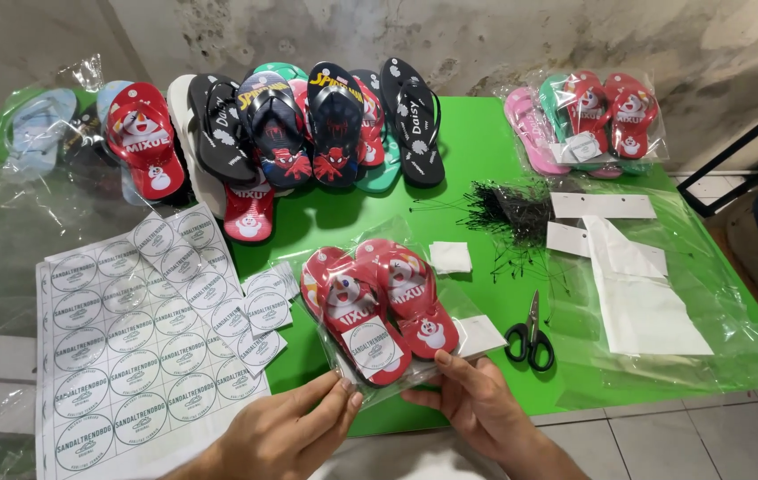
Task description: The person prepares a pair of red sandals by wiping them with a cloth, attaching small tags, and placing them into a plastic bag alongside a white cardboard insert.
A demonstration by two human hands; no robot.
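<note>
At a green table [477, 160], I pinch the near edge of a clear bag holding a pair of red flip-flops [379, 307], my left hand [295, 431] and right hand [477, 400] each closed on the plastic. The pack looks light and springy, its film slippery, so the bottom corners seem the surest grip. A sheet of round stickers [130, 338] lies to my left, scissors [530, 333] and a heap of black tag pins [508, 209] to my right. More sandals [308, 124] line the far edge, nothing blocking my hands.
</note>
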